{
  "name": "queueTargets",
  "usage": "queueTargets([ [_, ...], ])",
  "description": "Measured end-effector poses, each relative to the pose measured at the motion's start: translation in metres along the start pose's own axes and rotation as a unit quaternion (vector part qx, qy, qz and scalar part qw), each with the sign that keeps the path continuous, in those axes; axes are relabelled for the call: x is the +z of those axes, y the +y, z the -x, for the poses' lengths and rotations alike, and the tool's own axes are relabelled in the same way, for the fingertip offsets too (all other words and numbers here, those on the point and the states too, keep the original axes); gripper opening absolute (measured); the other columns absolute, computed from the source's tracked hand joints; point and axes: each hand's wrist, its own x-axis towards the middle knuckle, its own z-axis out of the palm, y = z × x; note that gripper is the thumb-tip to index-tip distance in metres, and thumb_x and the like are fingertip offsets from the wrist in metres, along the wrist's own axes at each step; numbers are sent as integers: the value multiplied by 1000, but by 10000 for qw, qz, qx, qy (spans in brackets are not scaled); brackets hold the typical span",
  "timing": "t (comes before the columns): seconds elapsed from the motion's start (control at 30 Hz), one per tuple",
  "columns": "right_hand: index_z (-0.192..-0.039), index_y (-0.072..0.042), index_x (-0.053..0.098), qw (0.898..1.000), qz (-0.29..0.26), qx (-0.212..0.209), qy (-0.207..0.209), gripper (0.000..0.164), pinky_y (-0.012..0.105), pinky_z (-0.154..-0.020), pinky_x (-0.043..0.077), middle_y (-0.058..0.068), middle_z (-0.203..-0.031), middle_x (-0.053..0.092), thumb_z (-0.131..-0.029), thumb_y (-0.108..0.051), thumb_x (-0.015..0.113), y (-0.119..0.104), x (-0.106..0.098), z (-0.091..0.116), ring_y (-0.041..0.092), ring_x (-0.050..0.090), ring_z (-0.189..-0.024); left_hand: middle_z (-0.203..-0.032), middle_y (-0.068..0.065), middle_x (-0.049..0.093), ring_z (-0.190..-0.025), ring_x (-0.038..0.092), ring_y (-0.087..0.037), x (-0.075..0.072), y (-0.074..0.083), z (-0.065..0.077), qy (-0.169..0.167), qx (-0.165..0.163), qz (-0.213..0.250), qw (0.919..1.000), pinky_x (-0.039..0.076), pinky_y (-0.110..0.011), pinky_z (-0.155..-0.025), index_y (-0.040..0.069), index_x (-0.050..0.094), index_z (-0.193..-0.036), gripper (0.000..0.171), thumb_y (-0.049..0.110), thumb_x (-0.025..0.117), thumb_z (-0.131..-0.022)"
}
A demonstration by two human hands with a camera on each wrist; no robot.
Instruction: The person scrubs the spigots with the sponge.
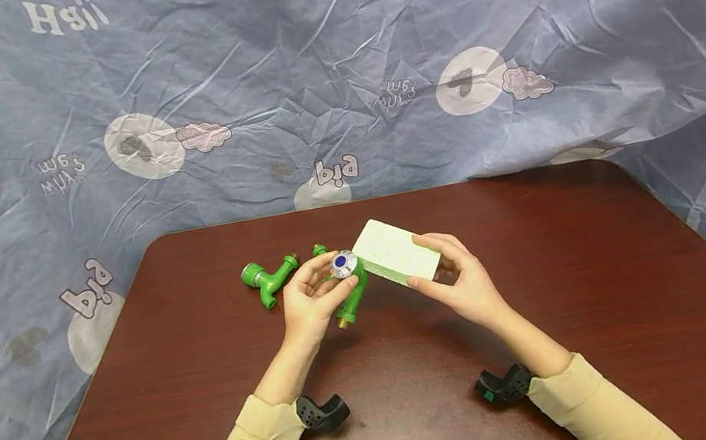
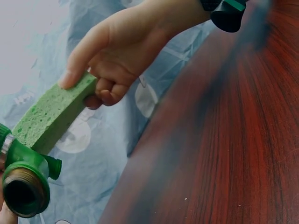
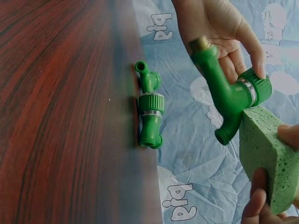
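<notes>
My left hand [image 1: 307, 305] pinches a green tap [image 1: 354, 299] by its ribbed knob, which has a silver top with a blue centre. The tap is held above the table, its threaded brass inlet showing in the right wrist view. A pale green sponge [image 1: 396, 250] is gripped at one end by my right hand [image 1: 465, 283], thumb on one face and fingers on the other. In the right wrist view the sponge's far edge [image 3: 247, 116] meets the tap's body [image 3: 229, 100] just below the knob; whether it presses there I cannot tell.
On the brown table [image 1: 580, 275], a second green tap [image 1: 272, 280] lies left of my left hand. Another tap [image 1: 319, 249] is mostly hidden behind that hand. A wrinkled blue-grey printed cloth [image 1: 329, 76] hangs behind the table.
</notes>
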Motion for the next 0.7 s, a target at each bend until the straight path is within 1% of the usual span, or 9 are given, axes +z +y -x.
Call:
queueTargets([
  [0.07,-129,5,51,9998,192,49,52,56,21,-64,47,18,-129,44,-77,3,73,0,0,0,15,55,-77,-102,-2,67,-95,61,-17,0,1,0,-36,47,70,10000,51,-42,-87,-8,59,-114,45,-11,73,-72],
  [0.13,-129,5,52,9992,326,101,220,56,19,-64,45,18,-129,45,-77,1,74,2,0,-1,17,54,-76,-101,-2,67,-94,62,-17,0,1,0,-14,88,103,9999,51,-40,-87,-9,60,-114,45,-12,73,-71],
  [0.2,-129,4,52,9985,306,148,422,56,17,-64,45,18,-129,45,-77,1,74,5,-1,-1,17,53,-77,-100,-2,67,-93,63,-16,0,1,0,16,95,132,9999,52,-38,-86,-10,60,-113,45,-12,73,-71],
  [0.27,-129,3,52,9985,132,156,511,56,16,-64,45,16,-129,44,-78,2,74,13,-1,-2,16,54,-78,-99,-2,67,-92,63,-16,0,2,0,16,97,136,9999,52,-37,-85,-10,60,-113,45,-12,73,-71],
  [0.4,-130,1,52,9992,-213,153,311,57,19,-64,48,12,-130,45,-78,2,74,29,-2,-4,13,56,-79,-100,-3,67,-91,63,-17,0,2,0,-61,149,147,9998,53,-37,-83,-9,60,-114,46,-12,73,-70],
  [0.47,-130,-1,53,9994,-114,216,254,57,19,-63,48,11,-129,45,-78,0,75,32,-2,-5,13,55,-78,-101,-3,67,-90,64,-17,0,2,0,-119,166,181,9996,54,-35,-82,-9,60,-114,46,-12,74,-70],
  [0.53,-129,0,54,9990,80,301,321,56,18,-62,46,12,-128,46,-77,-1,75,28,-3,-4,16,54,-76,-102,-2,67,-90,64,-16,0,2,1,-159,183,167,9996,54,-31,-80,-9,61,-113,46,-13,74,-70],
  [0.63,-129,3,53,9979,240,397,453,56,16,-62,43,16,-127,46,-77,0,75,14,-3,-3,17,52,-75,-102,-2,67,-89,64,-15,1,2,1,-196,182,50,9996,54,-26,-78,-9,62,-113,45,-12,75,-70],
  [0.7,-128,6,52,9979,152,390,491,56,15,-62,43,19,-127,45,-77,3,73,7,-4,-3,16,52,-75,-102,-4,68,-90,64,-15,0,2,1,-205,209,-71,9995,53,-27,-79,-8,62,-112,45,-11,75,-70],
])
